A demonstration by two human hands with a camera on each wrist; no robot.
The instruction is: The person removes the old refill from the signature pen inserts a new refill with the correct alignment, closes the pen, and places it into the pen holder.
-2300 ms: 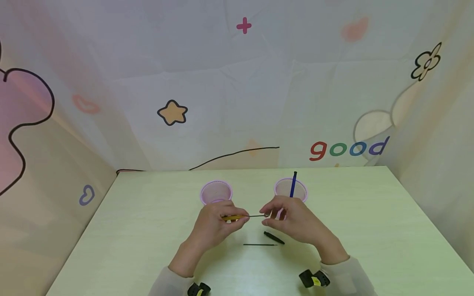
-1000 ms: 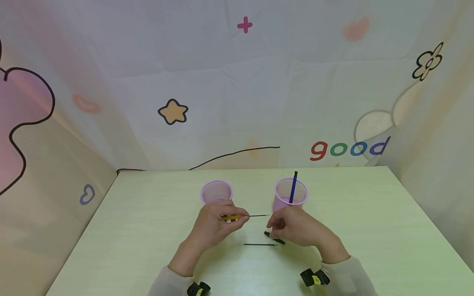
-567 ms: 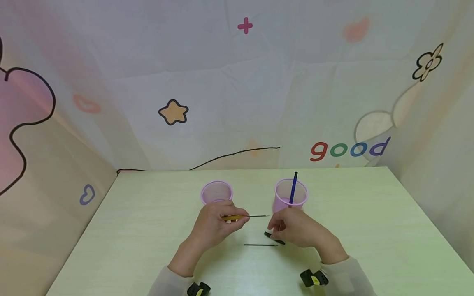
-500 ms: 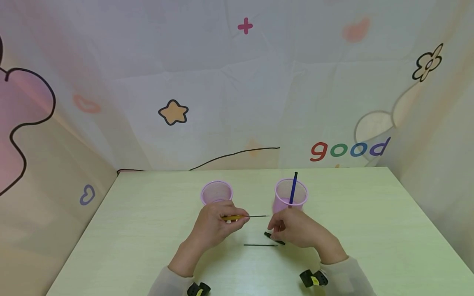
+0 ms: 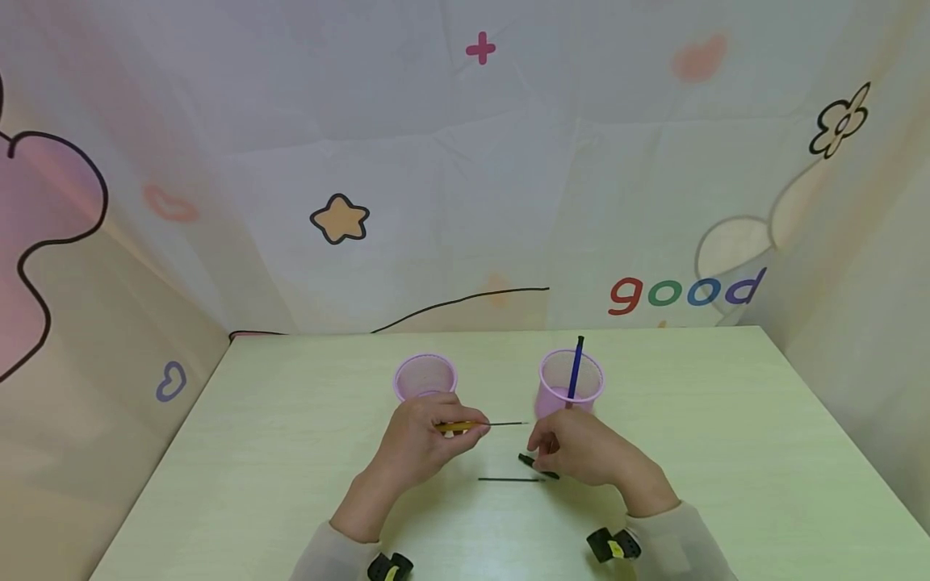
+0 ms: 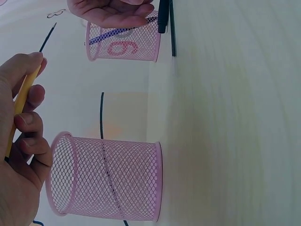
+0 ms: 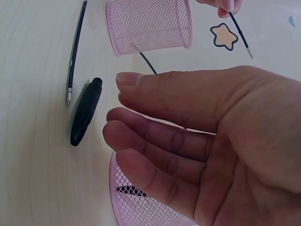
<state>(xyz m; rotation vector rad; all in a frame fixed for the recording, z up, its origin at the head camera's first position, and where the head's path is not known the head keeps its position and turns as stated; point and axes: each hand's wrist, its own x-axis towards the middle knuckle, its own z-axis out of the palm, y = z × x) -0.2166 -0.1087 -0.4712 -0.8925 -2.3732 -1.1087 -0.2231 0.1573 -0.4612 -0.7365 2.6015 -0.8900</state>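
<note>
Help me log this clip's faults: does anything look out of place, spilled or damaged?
The yellow pen barrel in the left hand has a refill sticking out bare, and a black ribbed pen piece and another refill lie loose on the table. That looks odd, as if disassembled; nothing looks spilled or broken.

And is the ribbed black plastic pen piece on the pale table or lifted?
On the table: the right wrist view shows the pen piece lying there, apart from the right hand.
</note>
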